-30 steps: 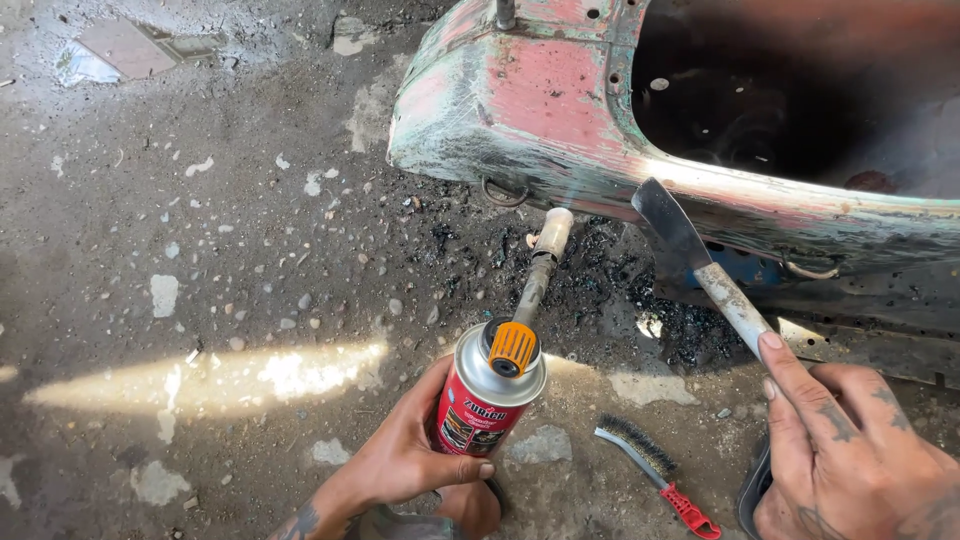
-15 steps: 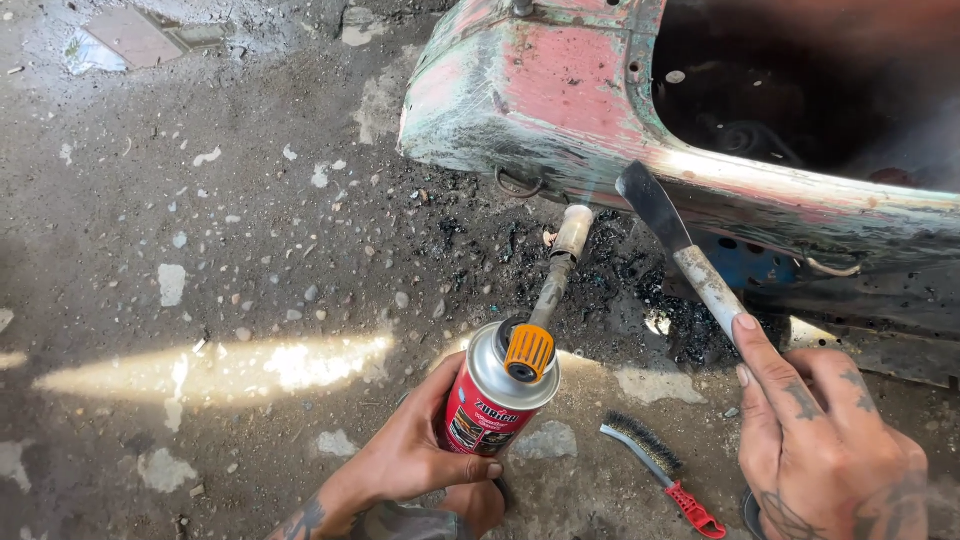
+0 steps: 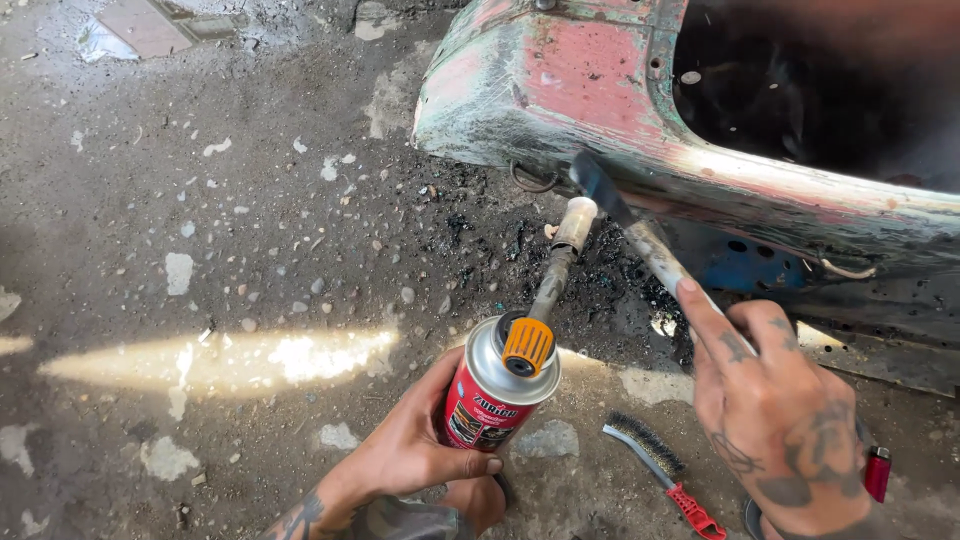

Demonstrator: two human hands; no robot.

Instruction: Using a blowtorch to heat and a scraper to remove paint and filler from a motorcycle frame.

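Left hand (image 3: pixel 415 450) near, fingers wrapped round red can (image 3: pixel 492 393), wrist cut off at bottom edge. Torch (image 3: pixel 556 268) atop can, nozzle aimed at panel (image 3: pixel 560 85); flame hard to make out. Scraper (image 3: pixel 628 228) blade now pressed to panel edge, further left than before. Right hand (image 3: pixel 775 410) clenched on handle, hiding it. Brush (image 3: pixel 655 470) on floor; red lighter (image 3: pixel 877 472) newly visible far right.
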